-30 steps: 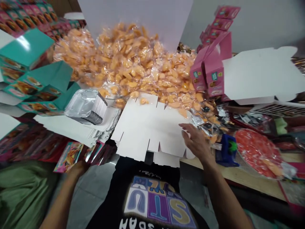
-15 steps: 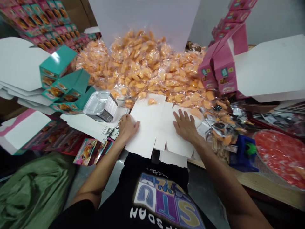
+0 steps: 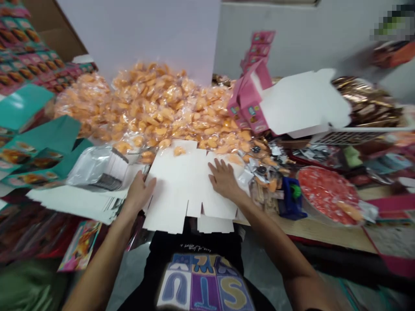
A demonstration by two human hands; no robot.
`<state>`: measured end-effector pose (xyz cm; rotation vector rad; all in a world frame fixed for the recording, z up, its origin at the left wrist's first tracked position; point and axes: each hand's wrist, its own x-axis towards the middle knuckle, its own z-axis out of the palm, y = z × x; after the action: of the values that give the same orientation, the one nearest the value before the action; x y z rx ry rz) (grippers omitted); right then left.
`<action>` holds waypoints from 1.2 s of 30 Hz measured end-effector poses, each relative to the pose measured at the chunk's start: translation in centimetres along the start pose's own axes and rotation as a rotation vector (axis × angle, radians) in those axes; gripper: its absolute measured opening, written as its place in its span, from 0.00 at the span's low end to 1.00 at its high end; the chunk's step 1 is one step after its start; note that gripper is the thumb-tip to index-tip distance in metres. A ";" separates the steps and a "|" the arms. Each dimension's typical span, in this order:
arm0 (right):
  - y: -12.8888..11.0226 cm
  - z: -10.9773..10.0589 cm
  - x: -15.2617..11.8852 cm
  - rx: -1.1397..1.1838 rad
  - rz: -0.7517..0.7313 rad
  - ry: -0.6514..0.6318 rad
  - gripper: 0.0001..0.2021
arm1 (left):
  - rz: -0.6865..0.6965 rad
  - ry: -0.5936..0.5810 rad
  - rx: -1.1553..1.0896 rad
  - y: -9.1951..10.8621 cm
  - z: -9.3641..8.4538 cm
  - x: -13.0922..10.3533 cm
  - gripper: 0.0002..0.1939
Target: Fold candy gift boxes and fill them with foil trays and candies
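Flat in front of my body lies an unfolded white carton blank point(image 3: 173, 185), its plain side up and its slotted edge toward my shirt. My right hand point(image 3: 223, 179) rests on its right panel with the fingers spread. At the blank's left edge is my left hand point(image 3: 140, 192), thumb apart from the fingers and nothing visible in it; the fingertips are partly out of sight. A small orange packet point(image 3: 179, 150) sits on the blank's far flap. Left of my left hand are a stack of foil trays point(image 3: 99, 166) and a pile of flat white cards point(image 3: 76, 203).
Clear-wrapped orange pieces point(image 3: 152, 108) are heaped behind the blank. Teal boxes point(image 3: 42, 151) stand at left, pink boxes point(image 3: 249, 103) at back right. On the right are a blue holder point(image 3: 290, 198) and a round tub of red packets point(image 3: 327, 194).
My view has turned to the right, so the scene sits further left and more of the right side shows. Both hands stay at the carton blank.
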<state>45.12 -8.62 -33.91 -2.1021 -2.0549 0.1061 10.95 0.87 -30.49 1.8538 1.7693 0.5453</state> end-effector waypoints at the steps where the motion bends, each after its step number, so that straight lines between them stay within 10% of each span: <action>1: 0.4 -1.2 0.3 0.004 0.005 0.067 0.32 | 0.035 -0.009 0.071 0.1 0.3 0.0 0.26; 6: 5.8 -11.8 5.0 0.101 0.331 0.664 0.40 | 0.149 -0.024 0.418 2.0 2.9 -1.1 0.30; 11: 9.2 -18.6 9.2 0.621 0.398 0.482 0.25 | 0.353 0.115 0.380 4.0 3.8 -2.3 0.29; 20: 3.1 -14.2 8.3 0.674 0.335 0.204 0.23 | 0.873 0.067 0.141 10.6 2.5 1.3 0.18; 22: 1.9 -13.8 6.7 0.583 0.410 0.309 0.17 | 0.920 0.079 0.133 11.7 2.2 1.1 0.18; 26: 0.0 -12.9 -0.2 0.343 0.162 0.605 0.15 | 1.044 0.456 0.088 10.5 -1.1 -1.2 0.38; 29: -1.0 -10.6 -4.4 0.261 -0.221 0.421 0.16 | 1.182 0.688 0.109 8.2 -3.2 -3.2 0.57; 33: -1.0 -6.0 -5.5 0.155 -0.310 0.149 0.19 | 1.156 0.139 0.363 5.7 -0.9 -4.0 0.36; 36: 0.3 -4.9 -5.7 0.257 -0.289 0.182 0.16 | 1.034 -0.192 0.420 5.1 2.8 -2.6 0.14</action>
<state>46.14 -14.74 -29.69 -1.5901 -2.0830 0.1223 16.46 -2.01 -29.37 2.9552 0.7112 0.3181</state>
